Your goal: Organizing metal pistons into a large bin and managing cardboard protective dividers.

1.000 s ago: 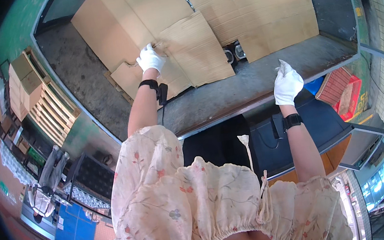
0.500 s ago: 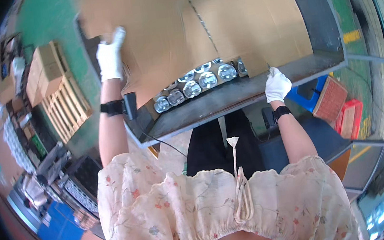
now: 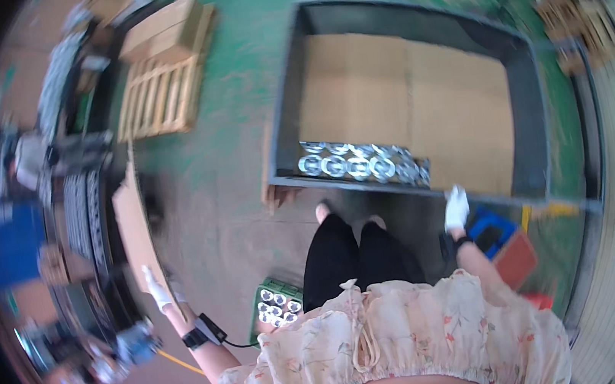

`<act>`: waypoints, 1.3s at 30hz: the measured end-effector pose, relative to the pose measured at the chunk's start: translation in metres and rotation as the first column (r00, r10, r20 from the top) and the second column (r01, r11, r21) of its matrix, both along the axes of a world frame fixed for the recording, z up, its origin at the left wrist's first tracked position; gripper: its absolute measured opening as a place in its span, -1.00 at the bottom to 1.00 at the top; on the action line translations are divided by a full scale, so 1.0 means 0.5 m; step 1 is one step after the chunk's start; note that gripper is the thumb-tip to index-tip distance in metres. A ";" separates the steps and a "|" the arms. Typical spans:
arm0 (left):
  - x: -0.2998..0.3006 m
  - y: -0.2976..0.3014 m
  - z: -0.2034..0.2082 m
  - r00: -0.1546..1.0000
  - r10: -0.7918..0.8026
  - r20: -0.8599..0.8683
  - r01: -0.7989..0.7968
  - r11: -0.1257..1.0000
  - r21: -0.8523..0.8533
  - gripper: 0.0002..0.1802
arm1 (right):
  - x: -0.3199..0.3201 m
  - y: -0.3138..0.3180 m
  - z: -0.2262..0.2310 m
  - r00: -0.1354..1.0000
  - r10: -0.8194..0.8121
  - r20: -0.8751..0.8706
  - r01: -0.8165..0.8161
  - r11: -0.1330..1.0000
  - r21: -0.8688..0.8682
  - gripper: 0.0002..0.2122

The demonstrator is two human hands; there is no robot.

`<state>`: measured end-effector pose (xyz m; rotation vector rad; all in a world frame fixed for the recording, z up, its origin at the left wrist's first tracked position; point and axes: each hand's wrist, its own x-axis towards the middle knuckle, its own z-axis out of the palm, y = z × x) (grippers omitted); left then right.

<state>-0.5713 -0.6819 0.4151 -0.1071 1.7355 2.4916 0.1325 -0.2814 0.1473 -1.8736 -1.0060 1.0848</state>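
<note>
In my white-gloved left hand is a large brown cardboard sheet, held upright on edge out at my left, fingers closed around its near end. My white-gloved right hand is at the near rim of a big grey metal bin, its fingers blurred, so whether it grips anything is unclear. Shiny round metal parts, resembling pistons, stand in rows along the bin's near left side. Flat brown cardboard covers the rest of the bin's floor.
A green crate with several similar metal parts stands by my left leg. Beyond, on the left, a wooden pallet bears cardboard boxes. A blue stool is near my right hand. Machinery and a person are at far left.
The cardboard sheet has come off the bin and swung left and down in my left hand, uncovering the metal parts. My right hand remains at the near rim. The view has turned.
</note>
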 end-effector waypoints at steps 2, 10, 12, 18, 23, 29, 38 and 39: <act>0.165 0.075 -0.105 0.941 0.116 0.317 -0.171 0.974 0.150 -0.87 | 0.024 -0.061 0.040 0.994 0.012 0.113 -0.015 0.999 0.028 -0.69; 0.202 -0.297 -0.048 0.874 0.273 0.401 -0.284 0.958 -0.033 -0.33 | -0.403 -0.081 0.079 0.538 0.787 -0.303 -0.839 0.462 -0.289 -0.79; 0.154 -0.335 -0.022 0.872 0.373 0.316 -0.336 0.927 -0.169 -0.29 | -0.577 -0.083 0.127 0.414 0.861 -0.294 -0.877 0.291 -0.382 -0.78; 0.039 -0.440 -0.009 0.802 0.474 0.365 -0.462 0.878 -0.126 -0.26 | -1.059 -0.265 0.223 0.219 0.961 -0.168 -0.919 0.145 -0.367 -0.69; -0.016 -0.506 -0.068 0.743 0.560 0.365 -0.565 0.818 -0.106 -0.17 | -1.323 -0.485 0.209 0.002 0.966 -0.258 -0.933 -0.091 -0.349 -0.71; -0.144 -0.525 -0.100 0.686 0.623 0.377 -0.642 0.761 -0.089 -0.30 | -1.559 -0.580 0.210 0.014 0.736 -0.676 -0.919 -0.258 -0.299 -0.75; -0.355 -0.650 -0.066 0.687 0.526 0.501 -0.635 0.770 0.063 -0.47 | -2.010 -0.710 0.304 0.028 0.265 -0.964 -0.900 -0.413 -0.140 -0.57; -0.379 -0.685 -0.058 0.676 0.483 0.556 -0.630 0.770 0.096 -0.48 | -2.080 -0.747 0.350 -0.033 0.247 -0.969 -0.828 -0.550 -0.112 -0.52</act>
